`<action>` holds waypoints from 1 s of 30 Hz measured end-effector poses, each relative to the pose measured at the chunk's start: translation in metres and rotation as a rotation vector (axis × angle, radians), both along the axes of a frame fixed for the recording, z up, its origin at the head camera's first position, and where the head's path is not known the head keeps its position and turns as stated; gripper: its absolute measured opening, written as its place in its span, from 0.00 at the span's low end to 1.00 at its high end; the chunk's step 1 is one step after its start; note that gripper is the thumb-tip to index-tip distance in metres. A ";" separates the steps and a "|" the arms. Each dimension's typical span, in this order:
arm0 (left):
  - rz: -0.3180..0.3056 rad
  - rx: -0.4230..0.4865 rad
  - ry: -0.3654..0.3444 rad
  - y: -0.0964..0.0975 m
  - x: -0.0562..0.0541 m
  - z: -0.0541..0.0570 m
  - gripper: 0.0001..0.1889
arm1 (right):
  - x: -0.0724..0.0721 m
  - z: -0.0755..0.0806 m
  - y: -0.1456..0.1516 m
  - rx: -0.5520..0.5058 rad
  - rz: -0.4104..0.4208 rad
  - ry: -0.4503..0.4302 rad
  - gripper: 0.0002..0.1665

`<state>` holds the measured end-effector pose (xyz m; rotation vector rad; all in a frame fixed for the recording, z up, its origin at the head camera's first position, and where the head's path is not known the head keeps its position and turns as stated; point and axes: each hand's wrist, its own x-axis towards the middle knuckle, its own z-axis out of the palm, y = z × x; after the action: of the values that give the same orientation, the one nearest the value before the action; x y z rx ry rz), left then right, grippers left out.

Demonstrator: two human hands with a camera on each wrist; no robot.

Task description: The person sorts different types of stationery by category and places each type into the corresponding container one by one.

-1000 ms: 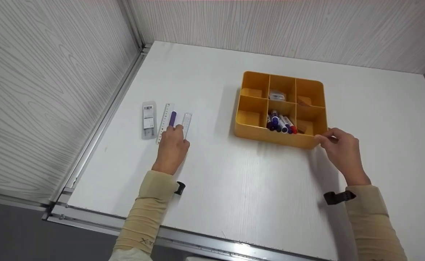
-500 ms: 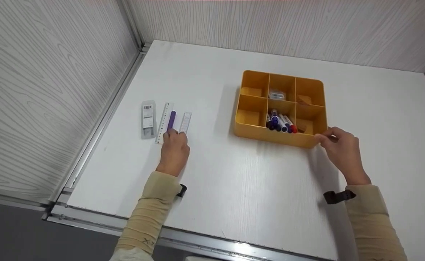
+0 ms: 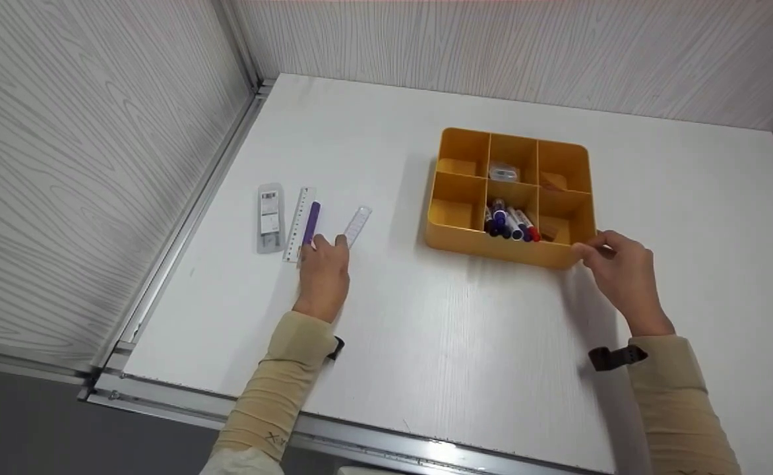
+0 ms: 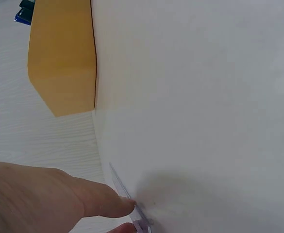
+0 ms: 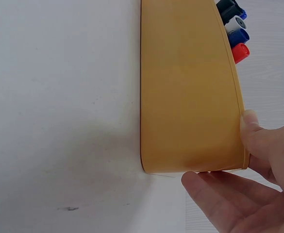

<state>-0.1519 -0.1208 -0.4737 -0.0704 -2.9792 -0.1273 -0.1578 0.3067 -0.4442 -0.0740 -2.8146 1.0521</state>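
In the head view, my left hand (image 3: 324, 276) is low over the table with curled fingers, pinching the near end of a narrow clear plastic strip (image 3: 359, 224). The left wrist view shows the thumb against this strip (image 4: 123, 188); the other fingers are mostly cut off. A purple marker (image 3: 311, 221) lies just beyond the fingertips, beside a clear ruler (image 3: 299, 227). My right hand (image 3: 617, 277) grips the near right corner of a yellow compartment box (image 3: 492, 247). In the right wrist view, its thumb is on the rim and its fingers are against the side wall (image 5: 190, 97).
A clear case with a white label (image 3: 270, 218) lies left of the ruler. The box's front middle compartment holds several markers (image 3: 514, 225); a small clear item (image 3: 504, 173) sits behind them. Walls (image 3: 492, 53) stand behind and left of the white table (image 3: 426, 343).
My left hand has moved slightly right and back from the marker. The clear strip has swung clockwise, its far end moving right. My right hand and the box stay put.
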 end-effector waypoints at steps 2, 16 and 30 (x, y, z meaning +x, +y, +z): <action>0.001 0.010 -0.009 -0.001 -0.002 0.000 0.17 | 0.000 0.000 0.000 0.000 -0.005 -0.001 0.25; 0.018 0.193 -0.139 -0.003 -0.014 0.000 0.22 | 0.001 0.002 -0.002 -0.005 0.006 -0.025 0.26; 0.018 0.270 -0.167 -0.001 -0.018 0.003 0.22 | 0.001 0.001 0.000 -0.015 0.008 -0.036 0.26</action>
<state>-0.1696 -0.1222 -0.4704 -0.0005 -3.0937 -0.5571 -0.1567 0.3063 -0.4432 -0.0845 -2.8419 1.0847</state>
